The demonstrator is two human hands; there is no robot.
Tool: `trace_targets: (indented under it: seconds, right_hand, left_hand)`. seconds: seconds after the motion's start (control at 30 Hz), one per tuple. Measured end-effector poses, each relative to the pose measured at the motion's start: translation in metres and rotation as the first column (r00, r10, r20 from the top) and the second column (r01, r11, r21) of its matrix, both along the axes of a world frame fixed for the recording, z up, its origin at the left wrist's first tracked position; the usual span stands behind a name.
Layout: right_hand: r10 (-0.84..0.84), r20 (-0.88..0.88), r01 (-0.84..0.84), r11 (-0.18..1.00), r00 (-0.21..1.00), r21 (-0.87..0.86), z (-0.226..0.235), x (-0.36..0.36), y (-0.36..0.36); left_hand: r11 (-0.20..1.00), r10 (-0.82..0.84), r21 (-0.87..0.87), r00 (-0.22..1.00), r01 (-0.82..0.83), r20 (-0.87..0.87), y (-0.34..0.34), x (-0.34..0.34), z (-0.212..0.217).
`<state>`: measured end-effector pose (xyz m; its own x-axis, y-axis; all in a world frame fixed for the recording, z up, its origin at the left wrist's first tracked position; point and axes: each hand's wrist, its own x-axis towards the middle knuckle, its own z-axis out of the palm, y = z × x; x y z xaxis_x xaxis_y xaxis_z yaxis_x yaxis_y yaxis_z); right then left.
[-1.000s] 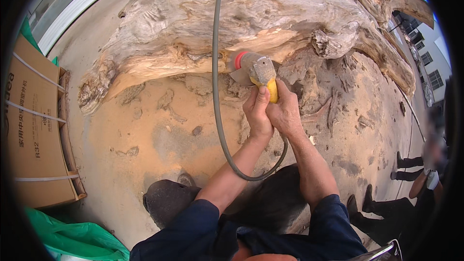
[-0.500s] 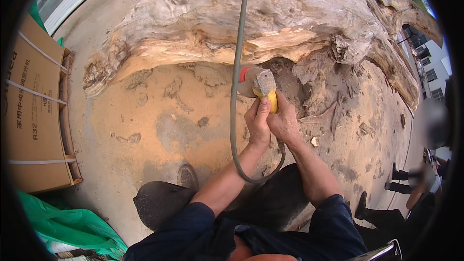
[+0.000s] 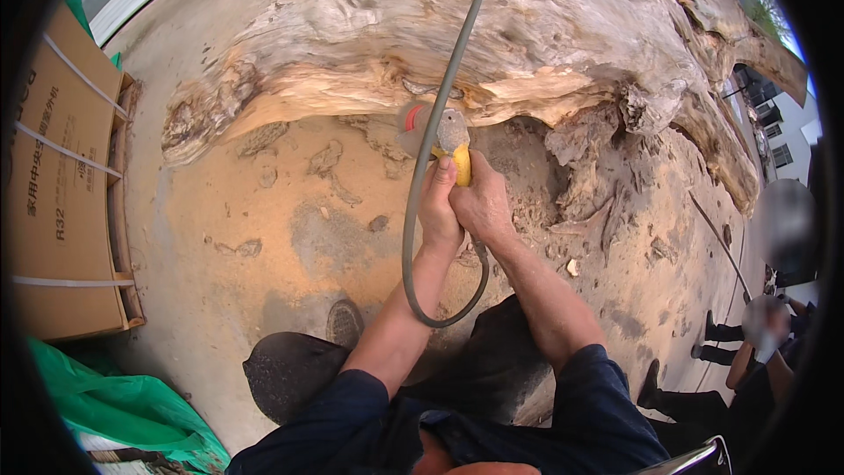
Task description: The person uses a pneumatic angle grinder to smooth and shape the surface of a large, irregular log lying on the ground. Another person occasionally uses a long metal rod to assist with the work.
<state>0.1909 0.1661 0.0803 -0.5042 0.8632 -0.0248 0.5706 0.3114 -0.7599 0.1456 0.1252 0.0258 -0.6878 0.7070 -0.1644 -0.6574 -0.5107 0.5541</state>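
Both hands are wrapped round a yellow angle grinder point(image 3: 462, 164) with a grey metal head and a red-centred disc. My left hand point(image 3: 440, 208) grips it from the left, my right hand point(image 3: 485, 200) from the right, the two pressed together. The disc is at the lower edge of a big weathered driftwood trunk point(image 3: 352, 35); whether it touches the wood I cannot tell. A thick grey cable point(image 3: 413, 237) loops down from the grinder, past my left forearm, then rises in front of the trunk.
Sawdust and bark scraps cover the concrete ground point(image 3: 325, 233). A strapped cardboard box point(image 3: 70, 202) on a wooden pallet stands at left, with green sheeting point(image 3: 132, 409) nearer me. Other people point(image 3: 738, 387) are at the right, near a thin rod point(image 3: 721, 246).
My hands have moved the grinder left and a little farther away, up to the trunk's lower edge. The cable swung with it. A thin rod now shows on the right.
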Motion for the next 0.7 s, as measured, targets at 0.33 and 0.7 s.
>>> trace_targets:
  seconds: [0.33,0.7]
  right_hand:
    - [-0.091,-0.063,0.093,0.995,0.994,0.023,-0.005,0.001,-0.004]
    - [-0.061,0.02,0.062,0.998,0.998,-0.016,0.011,-0.026,-0.015]
  left_hand:
    - [0.998,-0.069,0.012,0.996,0.068,0.061,0.004,0.001,-0.003]
    - [0.998,-0.06,0.036,0.994,0.057,0.092,-0.015,-0.023,0.018]
